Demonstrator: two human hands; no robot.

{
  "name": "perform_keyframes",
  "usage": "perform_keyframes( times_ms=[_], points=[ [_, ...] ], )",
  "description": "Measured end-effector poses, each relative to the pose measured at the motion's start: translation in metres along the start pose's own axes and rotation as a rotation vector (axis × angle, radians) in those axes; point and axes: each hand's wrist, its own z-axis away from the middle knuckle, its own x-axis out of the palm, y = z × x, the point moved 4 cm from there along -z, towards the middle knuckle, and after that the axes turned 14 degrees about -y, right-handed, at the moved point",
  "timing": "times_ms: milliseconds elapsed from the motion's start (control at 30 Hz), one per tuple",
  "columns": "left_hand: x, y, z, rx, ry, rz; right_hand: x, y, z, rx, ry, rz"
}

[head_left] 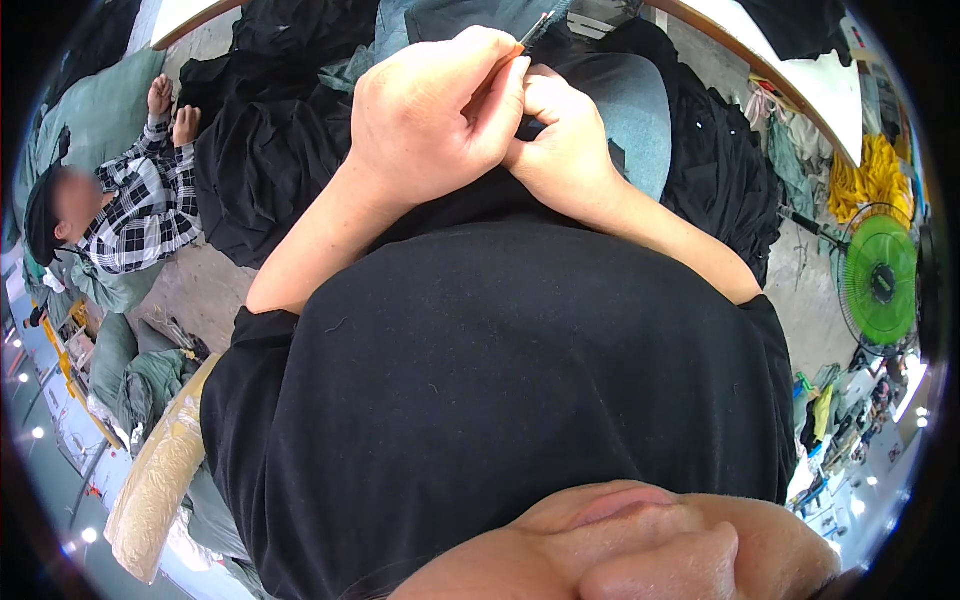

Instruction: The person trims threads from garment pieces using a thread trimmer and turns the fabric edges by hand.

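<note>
Close together at the top middle, my two hands meet over dark cloth. My left hand is closed, its thumb and fingers pinching a slim pointed tool with a metal tip. Only the tip end of this tool shows, so its exact kind is unclear. Beside it, my right hand is closed with curled fingers, its thumb side touching the left hand. What the right fingers grip is hidden. Dark blue fabric lies just beyond the fingertips, and light blue denim shows to the right.
Heaps of black cloth lie on the left, with more black cloth on the right. A person in a checked shirt is at far left. A green fan stands right, below yellow cloth. White tabletops edge the top.
</note>
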Motion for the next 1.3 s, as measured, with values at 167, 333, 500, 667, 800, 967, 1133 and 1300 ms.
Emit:
perform_keyframes(
  times_ms=[167, 333, 500, 667, 800, 967, 1133, 1300],
  points=[
    [-0.004, 0.001, -0.004, 0.004, -0.024, -0.012, 0.0, 0.0, -0.001, -0.001, -0.008, -0.049],
    [-0.004, -0.003, -0.002, 0.036, 0.003, 0.03, -0.001, 0.003, 0.0, 0.074, -0.02, -0.059],
    [-0.005, -0.003, -0.003, 0.008, -0.012, 0.136, -0.008, 0.018, -0.006, -0.085, 0.176, -0.525],
    [-0.005, -0.006, 0.001, 0.002, -0.018, 0.206, -0.019, 0.009, -0.01, -0.107, 0.24, -0.614],
    [-0.006, -0.004, 0.003, -0.005, -0.029, 0.231, -0.022, 0.013, -0.01, -0.109, 0.327, -0.668],
    [-0.008, -0.005, 0.008, -0.028, -0.055, 0.239, -0.024, 0.013, -0.008, -0.081, 0.321, -0.604],
    [-0.011, -0.002, 0.013, -0.105, -0.082, 0.18, -0.026, 0.009, -0.003, -0.007, 0.291, -0.472],
    [-0.015, 0.0, 0.013, -0.116, -0.087, 0.14, -0.025, 0.007, -0.003, -0.002, 0.281, -0.497]
  ],
)
